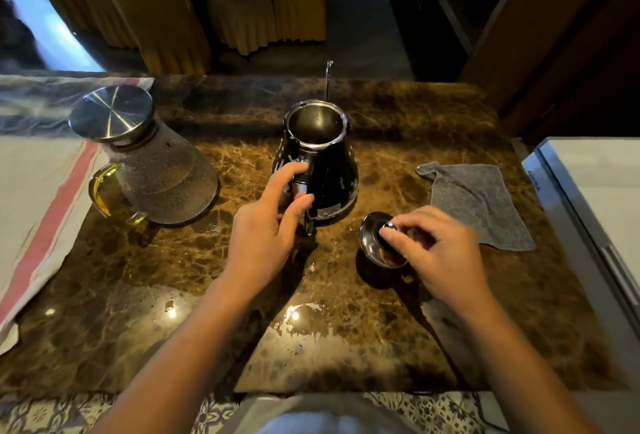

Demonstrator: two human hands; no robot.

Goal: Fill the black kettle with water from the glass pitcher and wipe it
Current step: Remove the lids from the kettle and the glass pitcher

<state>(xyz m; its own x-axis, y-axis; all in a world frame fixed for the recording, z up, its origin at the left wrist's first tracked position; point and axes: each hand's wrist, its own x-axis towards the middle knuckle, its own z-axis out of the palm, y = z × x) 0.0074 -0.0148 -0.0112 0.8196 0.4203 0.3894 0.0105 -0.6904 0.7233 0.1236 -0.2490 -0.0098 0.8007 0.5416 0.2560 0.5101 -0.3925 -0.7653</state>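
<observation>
The black kettle (332, 170) stands upright mid-table with its top uncovered and its thin spout pointing away from me. My left hand (268, 226) is wrapped around the kettle's handle on the near side. The kettle's dark round lid (372, 236) sits tilted at the table surface to the kettle's right, and my right hand (433, 253) pinches its knob. A textured glass pitcher (162, 170) with a steel lid and a yellow-tinted handle stands to the left, holding little or no visible water. A grey cloth (481, 201) lies crumpled at the right.
The brown marble table (173, 295) has wet patches near its front edge. A white cloth with a red stripe (41, 219) covers the left side. A white appliance or box (595, 191) borders the right. Draped chairs stand beyond the far edge.
</observation>
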